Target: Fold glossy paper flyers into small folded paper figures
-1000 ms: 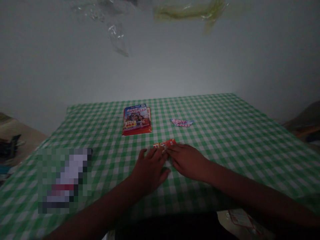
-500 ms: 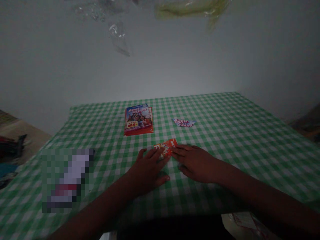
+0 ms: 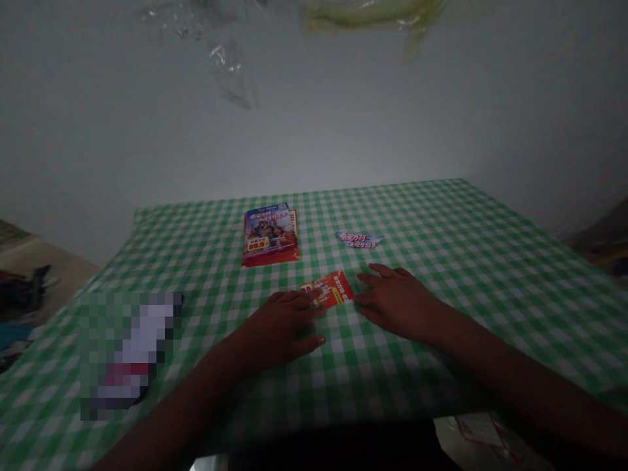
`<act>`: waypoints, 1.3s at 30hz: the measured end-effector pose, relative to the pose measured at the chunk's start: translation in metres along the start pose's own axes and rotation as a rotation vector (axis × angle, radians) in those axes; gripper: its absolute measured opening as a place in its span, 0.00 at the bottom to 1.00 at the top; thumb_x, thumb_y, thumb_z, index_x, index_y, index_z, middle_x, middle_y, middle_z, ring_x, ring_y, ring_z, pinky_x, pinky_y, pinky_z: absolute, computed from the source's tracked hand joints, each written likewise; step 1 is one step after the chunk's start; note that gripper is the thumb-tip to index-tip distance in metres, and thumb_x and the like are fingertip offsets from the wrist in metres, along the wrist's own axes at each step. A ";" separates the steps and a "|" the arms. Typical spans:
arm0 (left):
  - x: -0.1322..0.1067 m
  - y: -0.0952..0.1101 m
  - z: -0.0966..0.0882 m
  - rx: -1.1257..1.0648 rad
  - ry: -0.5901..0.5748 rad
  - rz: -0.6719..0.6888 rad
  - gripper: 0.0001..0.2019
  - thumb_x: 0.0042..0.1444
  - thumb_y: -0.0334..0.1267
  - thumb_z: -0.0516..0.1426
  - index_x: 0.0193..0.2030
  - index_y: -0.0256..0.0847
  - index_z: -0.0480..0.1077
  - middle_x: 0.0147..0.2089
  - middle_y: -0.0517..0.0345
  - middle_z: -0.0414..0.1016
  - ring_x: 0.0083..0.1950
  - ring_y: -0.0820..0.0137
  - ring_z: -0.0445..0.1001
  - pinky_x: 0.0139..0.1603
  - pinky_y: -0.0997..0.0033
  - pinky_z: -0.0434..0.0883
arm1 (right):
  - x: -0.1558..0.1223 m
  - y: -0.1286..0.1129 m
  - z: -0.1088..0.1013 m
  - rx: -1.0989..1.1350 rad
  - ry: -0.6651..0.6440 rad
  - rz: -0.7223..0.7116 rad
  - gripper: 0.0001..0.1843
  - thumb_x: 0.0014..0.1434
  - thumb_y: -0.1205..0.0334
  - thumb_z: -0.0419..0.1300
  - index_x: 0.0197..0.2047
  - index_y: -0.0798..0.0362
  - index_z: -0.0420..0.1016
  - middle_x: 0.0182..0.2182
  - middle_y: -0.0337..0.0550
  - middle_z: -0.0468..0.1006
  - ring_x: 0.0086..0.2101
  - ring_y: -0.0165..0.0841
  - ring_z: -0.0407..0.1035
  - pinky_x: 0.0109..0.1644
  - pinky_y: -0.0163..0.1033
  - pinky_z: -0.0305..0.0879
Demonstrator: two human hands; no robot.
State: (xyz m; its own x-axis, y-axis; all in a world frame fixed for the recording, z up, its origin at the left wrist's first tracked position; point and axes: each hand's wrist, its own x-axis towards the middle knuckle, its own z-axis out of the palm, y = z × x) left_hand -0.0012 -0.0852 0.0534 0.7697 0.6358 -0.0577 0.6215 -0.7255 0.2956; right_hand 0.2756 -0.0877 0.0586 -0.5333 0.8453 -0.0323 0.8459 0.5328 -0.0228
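A small folded orange paper (image 3: 330,290) lies on the green-and-white checked tablecloth (image 3: 441,235), between my hands. My left hand (image 3: 279,325) lies flat with its fingertips on the paper's left edge. To the right of the paper rests my right hand (image 3: 395,299), flat on the cloth with its fingers stretched out, just touching the paper's right side. Neither hand grips anything.
A stack of colourful flyers (image 3: 269,233) lies further back at the centre-left. A small folded blue-and-pink paper piece (image 3: 358,239) sits behind my right hand. A blurred-out object (image 3: 128,353) lies at the left. Printed paper (image 3: 478,432) shows below the table's near edge.
My hands have drawn apart from over the orange paper, the right one sliding right and back, so more of the paper shows. The paper now looks flatter and wider.
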 end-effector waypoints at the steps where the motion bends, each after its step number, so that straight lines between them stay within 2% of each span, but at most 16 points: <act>1: 0.000 0.001 0.002 0.008 0.002 -0.003 0.28 0.62 0.52 0.57 0.68 0.55 0.60 0.71 0.54 0.59 0.69 0.53 0.61 0.67 0.47 0.59 | 0.001 0.000 -0.001 -0.007 0.017 0.025 0.12 0.63 0.55 0.58 0.43 0.49 0.82 0.57 0.52 0.74 0.60 0.59 0.60 0.55 0.65 0.63; 3: 0.003 0.005 0.008 0.049 0.006 -0.027 0.31 0.60 0.56 0.57 0.68 0.54 0.60 0.73 0.50 0.56 0.70 0.49 0.59 0.66 0.42 0.58 | 0.006 -0.003 -0.002 0.002 0.084 0.076 0.14 0.65 0.56 0.56 0.40 0.53 0.81 0.54 0.55 0.76 0.57 0.56 0.64 0.57 0.62 0.63; 4: 0.005 0.008 0.012 0.073 0.015 -0.057 0.32 0.60 0.58 0.57 0.69 0.53 0.59 0.73 0.48 0.55 0.70 0.47 0.57 0.65 0.41 0.58 | 0.008 -0.006 -0.001 0.026 0.122 0.077 0.15 0.65 0.57 0.55 0.43 0.55 0.80 0.54 0.56 0.76 0.56 0.53 0.66 0.58 0.59 0.63; 6: 0.010 0.014 0.019 0.112 0.060 -0.131 0.30 0.63 0.57 0.54 0.69 0.52 0.58 0.73 0.44 0.55 0.69 0.47 0.58 0.63 0.41 0.59 | 0.012 -0.011 0.003 0.105 0.168 0.000 0.17 0.66 0.61 0.52 0.53 0.57 0.76 0.56 0.55 0.75 0.56 0.47 0.67 0.59 0.54 0.63; 9: 0.016 0.016 0.023 0.130 0.060 -0.171 0.30 0.64 0.56 0.53 0.70 0.50 0.58 0.72 0.42 0.54 0.68 0.46 0.59 0.62 0.41 0.61 | 0.016 -0.017 0.014 0.192 0.129 -0.157 0.22 0.66 0.64 0.52 0.61 0.59 0.68 0.61 0.55 0.70 0.59 0.44 0.65 0.61 0.51 0.63; 13: 0.014 0.006 0.020 0.074 0.032 -0.099 0.26 0.65 0.53 0.53 0.68 0.51 0.60 0.72 0.45 0.55 0.68 0.49 0.60 0.63 0.43 0.62 | 0.015 -0.016 0.024 0.189 0.098 -0.163 0.24 0.65 0.63 0.52 0.64 0.56 0.67 0.64 0.52 0.67 0.62 0.44 0.61 0.64 0.54 0.59; 18: 0.009 -0.001 0.007 0.038 -0.003 0.008 0.24 0.63 0.46 0.58 0.64 0.44 0.66 0.69 0.43 0.61 0.70 0.50 0.59 0.67 0.45 0.61 | 0.015 -0.013 0.024 0.166 0.092 -0.146 0.24 0.66 0.61 0.52 0.63 0.57 0.68 0.64 0.50 0.67 0.64 0.45 0.59 0.66 0.53 0.58; 20: 0.007 -0.002 0.000 0.001 -0.012 0.062 0.17 0.64 0.43 0.57 0.58 0.42 0.71 0.67 0.45 0.65 0.68 0.53 0.62 0.67 0.49 0.61 | 0.015 -0.014 0.024 0.166 0.095 -0.149 0.24 0.65 0.61 0.52 0.63 0.57 0.68 0.64 0.50 0.67 0.63 0.45 0.60 0.66 0.53 0.58; 22: 0.006 -0.004 -0.008 -0.065 -0.019 0.091 0.11 0.66 0.41 0.54 0.47 0.41 0.77 0.63 0.47 0.69 0.65 0.58 0.67 0.66 0.54 0.65 | 0.016 -0.014 0.025 0.175 0.106 -0.159 0.24 0.66 0.61 0.52 0.63 0.57 0.68 0.64 0.51 0.67 0.63 0.45 0.60 0.65 0.53 0.59; 24: 0.005 -0.009 -0.013 -0.146 -0.017 0.076 0.17 0.68 0.42 0.52 0.32 0.39 0.76 0.60 0.50 0.72 0.58 0.63 0.73 0.59 0.62 0.70 | 0.018 -0.013 0.027 0.190 0.122 -0.169 0.25 0.66 0.60 0.52 0.64 0.57 0.67 0.64 0.53 0.67 0.63 0.45 0.60 0.65 0.54 0.60; 25: 0.006 -0.012 -0.015 -0.180 0.003 0.066 0.18 0.68 0.43 0.52 0.31 0.39 0.75 0.57 0.51 0.73 0.55 0.65 0.75 0.57 0.64 0.71 | 0.019 -0.012 0.028 0.200 0.129 -0.174 0.25 0.65 0.60 0.53 0.64 0.57 0.67 0.64 0.53 0.67 0.63 0.46 0.60 0.65 0.54 0.60; 28: 0.008 -0.021 -0.012 -0.172 0.175 -0.029 0.11 0.67 0.41 0.52 0.45 0.41 0.74 0.49 0.54 0.75 0.49 0.66 0.75 0.53 0.64 0.72 | 0.023 -0.008 0.030 0.238 0.154 -0.202 0.25 0.65 0.62 0.54 0.64 0.56 0.67 0.62 0.54 0.69 0.62 0.45 0.62 0.64 0.54 0.61; 30: 0.010 -0.029 -0.005 -0.087 0.247 -0.099 0.13 0.62 0.41 0.59 0.52 0.42 0.71 0.51 0.53 0.74 0.52 0.62 0.72 0.55 0.59 0.70 | 0.026 -0.005 0.030 0.253 0.175 -0.240 0.24 0.65 0.63 0.54 0.63 0.56 0.68 0.61 0.54 0.70 0.60 0.45 0.64 0.63 0.54 0.62; 32: 0.012 -0.036 0.003 -0.071 0.228 -0.090 0.22 0.59 0.39 0.61 0.60 0.44 0.66 0.56 0.53 0.71 0.56 0.61 0.70 0.58 0.59 0.69 | 0.029 -0.003 0.031 0.262 0.202 -0.264 0.22 0.64 0.64 0.55 0.61 0.57 0.69 0.60 0.54 0.72 0.59 0.45 0.66 0.62 0.54 0.62; 33: 0.012 -0.039 0.006 -0.077 0.209 -0.072 0.23 0.60 0.39 0.60 0.61 0.45 0.65 0.57 0.53 0.71 0.57 0.62 0.70 0.59 0.60 0.68 | 0.030 -0.002 0.032 0.269 0.216 -0.270 0.22 0.64 0.65 0.55 0.60 0.57 0.70 0.59 0.54 0.73 0.58 0.45 0.66 0.62 0.55 0.62; 39: 0.015 -0.043 0.006 -0.114 0.195 -0.076 0.17 0.65 0.39 0.55 0.61 0.45 0.67 0.55 0.53 0.73 0.54 0.64 0.72 0.57 0.63 0.69 | 0.032 -0.002 0.036 0.303 0.270 -0.271 0.19 0.65 0.62 0.56 0.58 0.54 0.72 0.56 0.51 0.75 0.56 0.43 0.68 0.60 0.54 0.63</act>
State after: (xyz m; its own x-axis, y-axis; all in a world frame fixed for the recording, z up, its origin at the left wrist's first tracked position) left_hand -0.0158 -0.0462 0.0343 0.6715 0.7346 0.0979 0.6477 -0.6459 0.4041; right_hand 0.2565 -0.0629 0.0212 -0.6806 0.6793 0.2746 0.6168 0.7334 -0.2857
